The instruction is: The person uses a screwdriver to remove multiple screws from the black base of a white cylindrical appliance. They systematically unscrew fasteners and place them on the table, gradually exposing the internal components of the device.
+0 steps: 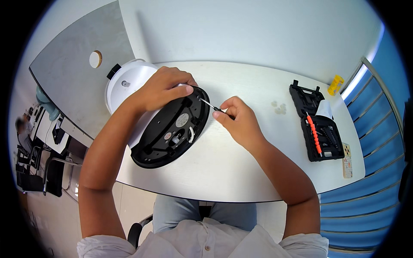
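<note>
A white appliance that looks like a rice cooker (144, 123) lies on its side on the white table, its black oval base (165, 122) turned toward me. The base carries round labels and a short white cord end. My left hand (165, 88) grips its upper edge, thumb pressed on the black rim and fingers over the far side. Pinched in my right hand (238, 120) is a screwdriver (208, 103) with a thin metal shaft and dark handle. Its tip meets the base close to the rim, by a recessed hole near my left thumb.
An open black tool case (316, 122) holds bits and an orange flexible shaft (314, 134) at the right. Beside it are a yellow tape roll (335, 85) and a pale remote control (347, 161). A grey panel (81, 56) stands left; metal railing (374, 148) borders the right.
</note>
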Demonstrator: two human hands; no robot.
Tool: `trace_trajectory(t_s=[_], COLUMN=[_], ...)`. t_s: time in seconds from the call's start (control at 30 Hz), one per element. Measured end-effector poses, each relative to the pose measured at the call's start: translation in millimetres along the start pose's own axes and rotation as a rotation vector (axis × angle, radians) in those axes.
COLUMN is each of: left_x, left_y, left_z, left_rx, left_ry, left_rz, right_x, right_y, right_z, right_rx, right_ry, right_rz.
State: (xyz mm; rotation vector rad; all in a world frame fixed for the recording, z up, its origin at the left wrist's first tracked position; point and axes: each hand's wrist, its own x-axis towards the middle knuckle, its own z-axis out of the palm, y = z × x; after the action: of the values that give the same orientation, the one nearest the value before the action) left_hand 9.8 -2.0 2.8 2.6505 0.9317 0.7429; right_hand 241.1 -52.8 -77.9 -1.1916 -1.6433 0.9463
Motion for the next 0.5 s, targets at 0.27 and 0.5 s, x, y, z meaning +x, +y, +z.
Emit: trace_trajectory(t_s=[0.27,0.5], left_x=[-1,-2], left_y=[-2,-4], left_z=[0,0], left_rx=[-0.014,0.015], left_ry=[-0.024,-0.026], left_rz=[-0.003,-0.002], right_x=[-9,1], right_y=[9,19], right_z=[10,11], right_rx=[-0.712,-0.807], right_ry=[0.264,0.476], right_rz=[-0.626,-0.970])
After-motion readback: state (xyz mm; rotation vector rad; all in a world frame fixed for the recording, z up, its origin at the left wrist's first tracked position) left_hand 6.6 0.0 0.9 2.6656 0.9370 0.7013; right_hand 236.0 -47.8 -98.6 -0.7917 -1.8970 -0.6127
